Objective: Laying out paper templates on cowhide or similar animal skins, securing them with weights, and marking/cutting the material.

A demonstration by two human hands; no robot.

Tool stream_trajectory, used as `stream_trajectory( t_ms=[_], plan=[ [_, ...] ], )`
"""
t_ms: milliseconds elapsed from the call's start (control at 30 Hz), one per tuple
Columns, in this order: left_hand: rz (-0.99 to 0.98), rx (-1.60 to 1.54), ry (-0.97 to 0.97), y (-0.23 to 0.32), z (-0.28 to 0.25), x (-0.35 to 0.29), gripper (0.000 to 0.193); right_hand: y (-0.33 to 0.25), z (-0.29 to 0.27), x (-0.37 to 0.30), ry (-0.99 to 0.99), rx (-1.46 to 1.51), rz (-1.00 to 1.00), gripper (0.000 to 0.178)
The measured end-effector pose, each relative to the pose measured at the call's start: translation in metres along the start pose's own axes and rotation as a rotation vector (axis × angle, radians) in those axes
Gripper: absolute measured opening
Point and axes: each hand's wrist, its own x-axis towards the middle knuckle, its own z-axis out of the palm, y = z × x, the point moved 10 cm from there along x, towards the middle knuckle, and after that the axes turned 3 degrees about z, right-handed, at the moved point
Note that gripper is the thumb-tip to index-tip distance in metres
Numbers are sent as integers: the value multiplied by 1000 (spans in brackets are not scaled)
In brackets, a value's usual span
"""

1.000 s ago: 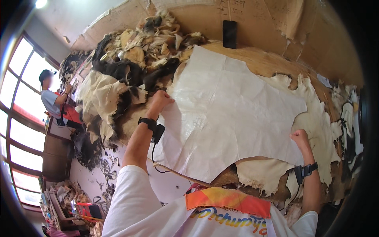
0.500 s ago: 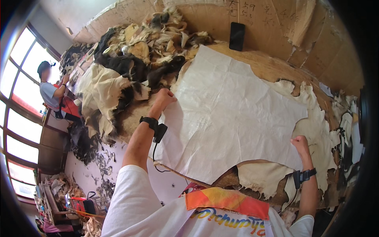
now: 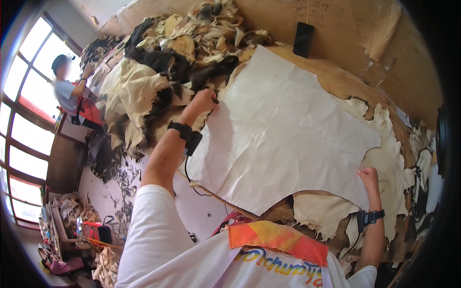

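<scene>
A large white sheet (image 3: 288,129) with curved cut-outs lies spread over a pale, ragged-edged hide (image 3: 391,161). My left hand (image 3: 204,102) is closed at the sheet's left edge, beside dark fur pieces. Something small and dark shows at its fingertips, too little to name. At the right edge of the sheet, my right hand (image 3: 369,180) is closed, its fingers curled on the margin. More of the cream hide (image 3: 317,211) shows below the sheet's near curve. Both wrists wear black bands with small boxes.
Fur and hide scraps (image 3: 192,41) heap up at the back left, with a cream hide (image 3: 132,89) draped in front. A black phone (image 3: 303,40) leans against the cardboard wall (image 3: 350,29). Another person (image 3: 69,89) works by the windows at far left. Dark scraps litter the floor (image 3: 192,211).
My left hand has moved a little away from me along the sheet's left edge. The right hand stays by the right edge. The whole view has shifted slightly.
</scene>
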Motion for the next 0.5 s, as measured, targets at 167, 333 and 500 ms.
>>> stream_trajectory(
  t_ms=[167, 333, 500],
  plan=[
    [180, 134, -160, 63, -22, -48, 50, 8, 3, 1, -44, 53, 29, 26],
    [203, 230, -223, 89, 64, -122, 68, 31, 10, 10, -86, 136, 47, 23],
    [139, 268, -54, 69, 77, -149, 68, 34, 15, 13, -114, 187, 56, 22]
  ],
)
